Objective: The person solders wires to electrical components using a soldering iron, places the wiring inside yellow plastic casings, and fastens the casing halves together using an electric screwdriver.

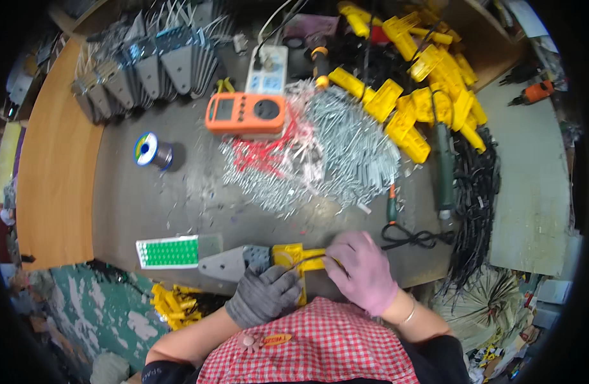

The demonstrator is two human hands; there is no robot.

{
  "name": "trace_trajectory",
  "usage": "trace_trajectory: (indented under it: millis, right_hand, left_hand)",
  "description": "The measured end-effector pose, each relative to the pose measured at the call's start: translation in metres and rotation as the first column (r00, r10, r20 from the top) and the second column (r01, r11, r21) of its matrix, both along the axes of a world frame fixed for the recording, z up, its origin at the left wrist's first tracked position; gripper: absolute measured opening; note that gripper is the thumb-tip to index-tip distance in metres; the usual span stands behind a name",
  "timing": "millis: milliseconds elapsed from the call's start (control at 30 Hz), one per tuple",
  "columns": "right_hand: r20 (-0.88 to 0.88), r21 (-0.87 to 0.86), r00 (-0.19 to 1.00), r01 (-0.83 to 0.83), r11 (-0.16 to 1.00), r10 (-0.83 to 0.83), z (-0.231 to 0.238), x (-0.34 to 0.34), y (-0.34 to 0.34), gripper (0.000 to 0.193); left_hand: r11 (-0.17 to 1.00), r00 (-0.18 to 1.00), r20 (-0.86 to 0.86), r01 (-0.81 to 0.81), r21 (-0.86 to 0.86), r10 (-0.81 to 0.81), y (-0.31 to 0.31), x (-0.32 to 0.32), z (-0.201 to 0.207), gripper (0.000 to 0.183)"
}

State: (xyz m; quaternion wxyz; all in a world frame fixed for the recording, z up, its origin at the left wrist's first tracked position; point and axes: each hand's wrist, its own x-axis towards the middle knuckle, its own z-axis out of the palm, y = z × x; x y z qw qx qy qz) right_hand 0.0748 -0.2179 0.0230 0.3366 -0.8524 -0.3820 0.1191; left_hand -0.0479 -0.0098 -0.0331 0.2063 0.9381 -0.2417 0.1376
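Note:
At the front edge of the table lies a tool part: a yellow plastic handle (287, 254) joined to a grey, pointed metal plate (227, 264). My left hand (264, 296), in a grey glove, closes around the near side of the handle, close to the plate's wide end. In a pink glove, my right hand (360, 271) is closed on the handle's narrow right end. A dark cable (307, 258) runs along the handle between both hands. The fingertips of my right hand are partly hidden, so its exact grip on the cable is unclear.
Metal pins (355, 147) and red wire pieces (259, 155) are heaped mid-table, beside an orange meter (245, 115). A solder spool (152, 152), green sticker sheet (171, 252), stacked grey plates (179, 67), yellow handles (438, 77), a green-handled tool (444, 166) and black cables (477, 205) lie around.

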Motion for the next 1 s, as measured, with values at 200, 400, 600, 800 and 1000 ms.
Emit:
trace_trajectory:
  millis: [200, 400, 600, 800, 1000]
  right_hand:
    - [-0.009, 0.041, 1.0, -0.008, 0.999, 0.008, 0.018, 0.024, -0.039, 0.027]
    - [0.517, 0.226, 0.735, 0.378, 0.898, -0.439, 0.039, 0.22, -0.049, 0.019]
    - [0.447, -0.39, 0.565, 0.821, 0.417, -0.694, 0.037, 0.388, -0.086, 0.064]
    - [0.383, -0.219, 0.823, 0.521, 0.825, -0.419, 0.047, 0.375, -0.028, 0.047]
    - [0.204, -0.084, 0.277, 0.961, 0.265, -0.939, 0.015, 0.455, -0.182, 0.046]
  left_hand:
    - [0.996, 0.995, -0.103, -0.003, 0.091, 0.012, -0.001, 0.009, 0.0, 0.024]
    - [0.994, 0.997, -0.068, 0.043, 0.103, -0.036, 0.0, 0.01, 0.005, 0.022]
    - [1.0, 0.994, 0.109, -0.017, 0.0, 0.017, -0.01, 0.016, 0.0, 0.019]
    - [0.999, 0.993, 0.11, -0.039, -0.013, 0.04, -0.007, 0.015, 0.007, 0.02]
    - [0.996, 0.998, 0.05, 0.019, 0.084, -0.023, 0.001, 0.012, -0.005, 0.016]
